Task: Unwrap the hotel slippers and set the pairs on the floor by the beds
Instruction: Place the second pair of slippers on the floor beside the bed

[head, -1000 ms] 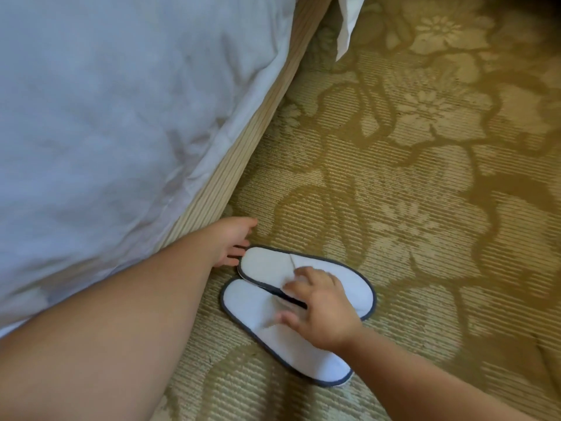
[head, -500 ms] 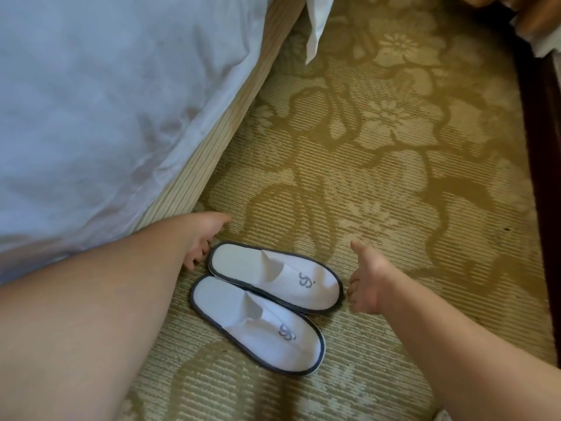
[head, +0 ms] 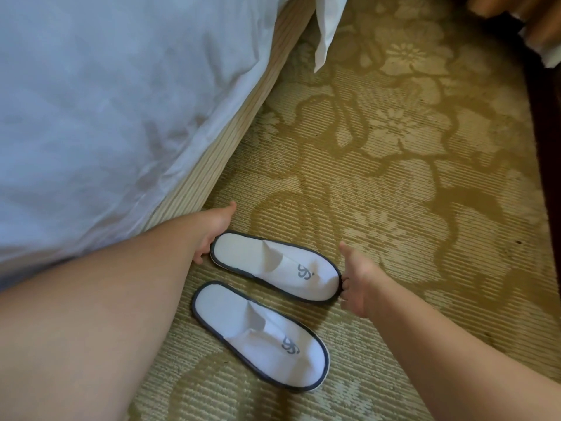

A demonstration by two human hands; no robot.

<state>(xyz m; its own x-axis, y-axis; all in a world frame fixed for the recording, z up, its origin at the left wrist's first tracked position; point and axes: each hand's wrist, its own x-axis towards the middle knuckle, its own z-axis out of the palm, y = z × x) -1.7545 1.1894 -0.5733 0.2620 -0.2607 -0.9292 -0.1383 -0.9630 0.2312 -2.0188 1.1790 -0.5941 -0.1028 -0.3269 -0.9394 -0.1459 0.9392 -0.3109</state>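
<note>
Slippers: far slipper (head: 274, 266) and near slipper (head: 261, 335) lie unwrapped and parallel on the carpet (head: 394, 183) beside the bed (head: 91, 101). Long axis of the far one spans both hands: left hand (head: 214, 230) open at heel, right hand (head: 356, 281) open, fingertips touching toe.

Floral carpet (head: 394, 192): two white slippers (head: 274, 267) side by side.

Both forearms are bare, with no sleeves, left hand (head: 214, 229) and right hand (head: 359, 284) ungloved.
</note>
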